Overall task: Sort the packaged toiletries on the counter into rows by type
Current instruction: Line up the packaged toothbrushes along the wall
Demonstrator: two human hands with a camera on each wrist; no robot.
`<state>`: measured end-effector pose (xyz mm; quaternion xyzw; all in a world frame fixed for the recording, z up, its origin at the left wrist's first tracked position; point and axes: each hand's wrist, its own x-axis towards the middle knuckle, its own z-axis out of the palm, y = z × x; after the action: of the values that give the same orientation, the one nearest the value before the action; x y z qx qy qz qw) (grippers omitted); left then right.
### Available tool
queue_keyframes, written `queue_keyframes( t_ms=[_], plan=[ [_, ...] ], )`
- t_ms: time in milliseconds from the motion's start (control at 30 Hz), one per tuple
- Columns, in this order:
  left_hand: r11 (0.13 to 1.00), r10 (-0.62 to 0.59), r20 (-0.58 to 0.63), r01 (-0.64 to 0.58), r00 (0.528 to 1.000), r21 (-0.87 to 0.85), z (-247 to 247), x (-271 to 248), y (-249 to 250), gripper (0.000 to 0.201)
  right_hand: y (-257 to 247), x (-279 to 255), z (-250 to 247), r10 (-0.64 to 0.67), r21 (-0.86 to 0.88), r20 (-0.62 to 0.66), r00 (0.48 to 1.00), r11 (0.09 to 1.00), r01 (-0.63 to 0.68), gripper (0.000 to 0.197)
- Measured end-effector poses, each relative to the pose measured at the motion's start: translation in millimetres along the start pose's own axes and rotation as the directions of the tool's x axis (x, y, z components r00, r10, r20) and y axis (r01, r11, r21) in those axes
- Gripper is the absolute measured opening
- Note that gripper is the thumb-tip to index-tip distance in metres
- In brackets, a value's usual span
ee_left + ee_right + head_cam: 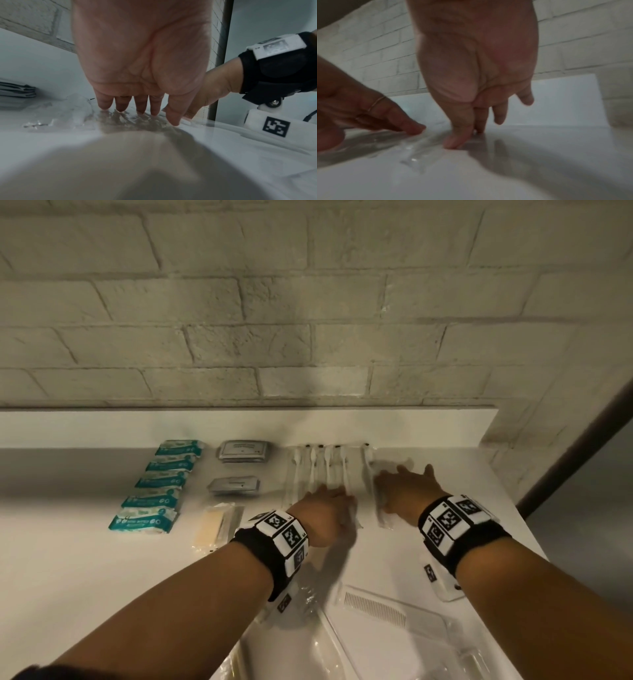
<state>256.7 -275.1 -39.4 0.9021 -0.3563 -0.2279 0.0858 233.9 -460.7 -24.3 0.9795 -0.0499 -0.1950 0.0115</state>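
Note:
Several white toothbrushes [320, 467] in clear wrappers lie side by side at the back right of the white counter [85, 559]. My left hand [329, 505] rests flat on the near ends of those wrappers; in the left wrist view its straight fingertips [139, 108] press the crinkled clear plastic [130, 120]. My right hand [407, 484] lies spread beside the rightmost toothbrush [369, 470], a little apart from the others. Its thumb and forefinger [462, 135] press down at the wrapper's edge [412, 151]. Neither hand has anything lifted.
Teal wipe packs [161, 484] form a column at the left. Two piles of silver sachets [243, 451] [234, 484] and a yellowish wrapped bar [212, 523] line up beside them. A clear tray [445, 621] holding a comb [375, 607] sits near me. A raised ledge and brick wall stand behind.

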Motion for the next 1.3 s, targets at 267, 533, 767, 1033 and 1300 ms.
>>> queue_keyframes(
  t_ms=[267, 533, 767, 1033, 1300],
  plan=[
    [0.999, -0.018, -0.100, 0.015, 0.995, -0.033, 1.7, 5.5, -0.7, 0.046, -28.1, 10.0, -2.2, -0.038, 0.043, -0.006, 0.999, 0.998, 0.039, 0.045],
    [1.000, -0.019, -0.094, 0.021, 0.995, 0.017, 2.2, 9.0, -1.1, 0.049, -19.3, 10.9, -4.2, -0.070, 0.054, -0.004, 0.998, 0.996, 0.070, 0.059],
    [0.996, 0.007, -0.277, -0.031, 0.961, -0.082, -11.2, -28.3, 6.8, 0.060, 4.6, -19.4, -2.7, -0.008, 0.312, 0.007, 1.000, 0.950, 0.005, 0.058],
    [0.979, 0.138, 0.163, -0.159, 0.977, 0.125, 5.3, -93.8, 22.6, 0.053, 2.2, -103.4, 23.9, -0.079, 0.312, 0.088, 0.993, 0.949, 0.048, 0.077],
    [0.946, 0.175, 0.124, -0.201, 0.977, 0.254, 38.7, -111.3, 39.0, 0.031, -37.3, -156.1, 53.5, 0.019, 0.116, 0.133, 0.991, 0.993, -0.034, 0.036]
  ],
)
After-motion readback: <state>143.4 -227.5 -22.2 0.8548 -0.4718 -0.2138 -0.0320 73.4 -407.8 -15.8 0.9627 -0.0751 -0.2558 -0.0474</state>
